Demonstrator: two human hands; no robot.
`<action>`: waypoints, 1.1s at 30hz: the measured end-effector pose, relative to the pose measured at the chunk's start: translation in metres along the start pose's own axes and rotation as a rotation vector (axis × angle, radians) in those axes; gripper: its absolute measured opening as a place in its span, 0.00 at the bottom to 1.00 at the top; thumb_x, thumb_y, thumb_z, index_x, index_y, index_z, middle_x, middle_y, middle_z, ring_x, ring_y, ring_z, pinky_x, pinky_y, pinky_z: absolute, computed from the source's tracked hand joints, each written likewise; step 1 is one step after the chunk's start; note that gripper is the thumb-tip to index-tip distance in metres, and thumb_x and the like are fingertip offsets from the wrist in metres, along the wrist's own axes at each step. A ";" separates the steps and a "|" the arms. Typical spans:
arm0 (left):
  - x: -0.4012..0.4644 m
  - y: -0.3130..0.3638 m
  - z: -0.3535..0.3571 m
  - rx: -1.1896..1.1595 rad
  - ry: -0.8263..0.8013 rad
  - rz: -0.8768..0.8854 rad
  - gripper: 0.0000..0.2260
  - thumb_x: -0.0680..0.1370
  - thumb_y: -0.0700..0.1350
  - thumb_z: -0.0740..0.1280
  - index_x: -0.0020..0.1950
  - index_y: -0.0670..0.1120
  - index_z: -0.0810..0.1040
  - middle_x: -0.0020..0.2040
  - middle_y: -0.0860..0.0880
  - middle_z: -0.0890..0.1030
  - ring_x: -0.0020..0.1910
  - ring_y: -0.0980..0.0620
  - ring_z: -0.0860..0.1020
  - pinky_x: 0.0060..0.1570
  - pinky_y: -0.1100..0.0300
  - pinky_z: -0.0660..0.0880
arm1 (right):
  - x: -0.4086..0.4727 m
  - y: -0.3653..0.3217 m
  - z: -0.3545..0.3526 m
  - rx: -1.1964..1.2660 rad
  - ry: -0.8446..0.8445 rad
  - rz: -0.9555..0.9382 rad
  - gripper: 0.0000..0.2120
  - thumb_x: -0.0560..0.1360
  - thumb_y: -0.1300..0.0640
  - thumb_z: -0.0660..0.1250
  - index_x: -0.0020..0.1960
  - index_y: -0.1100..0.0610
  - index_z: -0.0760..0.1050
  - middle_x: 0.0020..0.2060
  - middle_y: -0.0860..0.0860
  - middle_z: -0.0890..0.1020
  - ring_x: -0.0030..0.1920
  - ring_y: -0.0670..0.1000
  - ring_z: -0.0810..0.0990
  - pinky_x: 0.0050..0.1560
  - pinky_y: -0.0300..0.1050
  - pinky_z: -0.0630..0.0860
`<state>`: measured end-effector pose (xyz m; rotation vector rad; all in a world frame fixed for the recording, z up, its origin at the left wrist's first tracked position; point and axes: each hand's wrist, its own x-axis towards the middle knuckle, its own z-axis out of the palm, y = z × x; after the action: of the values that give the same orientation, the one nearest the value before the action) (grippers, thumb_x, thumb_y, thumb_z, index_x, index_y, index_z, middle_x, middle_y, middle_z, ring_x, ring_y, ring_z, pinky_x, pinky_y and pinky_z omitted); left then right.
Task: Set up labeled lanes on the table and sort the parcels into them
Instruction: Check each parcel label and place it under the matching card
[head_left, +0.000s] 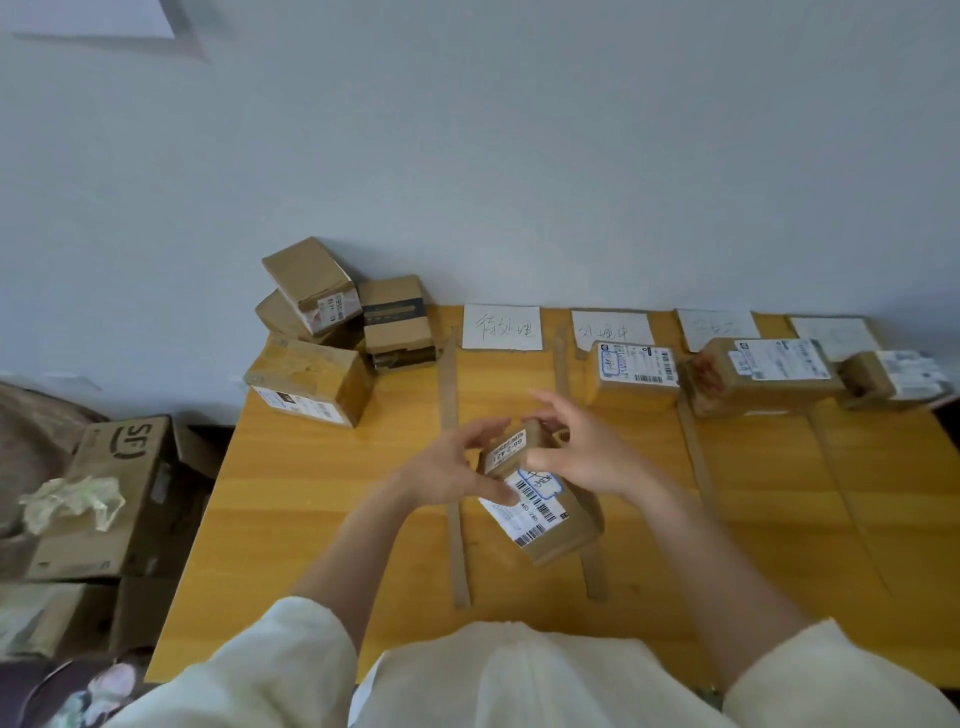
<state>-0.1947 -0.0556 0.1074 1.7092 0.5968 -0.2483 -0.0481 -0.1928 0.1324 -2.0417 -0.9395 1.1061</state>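
Both hands hold a small brown parcel (558, 525) with a white barcode label, tilted above the first lane of the yellow table (311, 509). My left hand (452, 470) grips its left side, thumb on the label. My right hand (579, 454) grips its top right. Four handwritten paper labels (501, 327), (610, 328), (717, 326), (834, 335) lie along the wall. Brown tape strips (448, 384), (696, 457) divide the lanes. One parcel (634, 376) lies in the second lane, another (763, 376) in the third, and one more (898, 379) in the fourth.
A pile of several unsorted brown parcels (317, 338) sits at the table's far left corner against the wall. On the floor to the left stand large cartons, one marked SF (119, 467), with crumpled clear plastic (72, 501) on top.
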 end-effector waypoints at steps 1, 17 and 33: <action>0.002 0.001 0.004 -0.017 -0.012 -0.007 0.40 0.65 0.43 0.80 0.73 0.54 0.66 0.65 0.55 0.75 0.66 0.55 0.71 0.62 0.58 0.71 | 0.000 -0.001 -0.002 0.008 -0.016 -0.010 0.39 0.70 0.55 0.72 0.76 0.44 0.58 0.65 0.39 0.72 0.65 0.44 0.71 0.52 0.36 0.71; 0.016 -0.007 0.022 -0.665 0.328 -0.252 0.36 0.65 0.54 0.79 0.69 0.47 0.70 0.52 0.49 0.85 0.55 0.52 0.82 0.56 0.49 0.79 | -0.017 0.050 0.009 0.720 0.371 0.345 0.46 0.65 0.37 0.74 0.76 0.53 0.61 0.68 0.50 0.72 0.64 0.51 0.75 0.64 0.53 0.74; 0.022 -0.003 0.036 -0.625 0.215 -0.236 0.33 0.67 0.66 0.72 0.67 0.51 0.73 0.58 0.53 0.82 0.60 0.53 0.78 0.60 0.49 0.76 | -0.017 0.050 0.030 1.089 0.283 0.330 0.25 0.72 0.45 0.73 0.64 0.54 0.74 0.59 0.53 0.81 0.60 0.51 0.80 0.61 0.49 0.77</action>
<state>-0.1725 -0.0839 0.0862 1.0664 0.9264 -0.0310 -0.0669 -0.2290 0.0866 -1.3580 0.1844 1.0895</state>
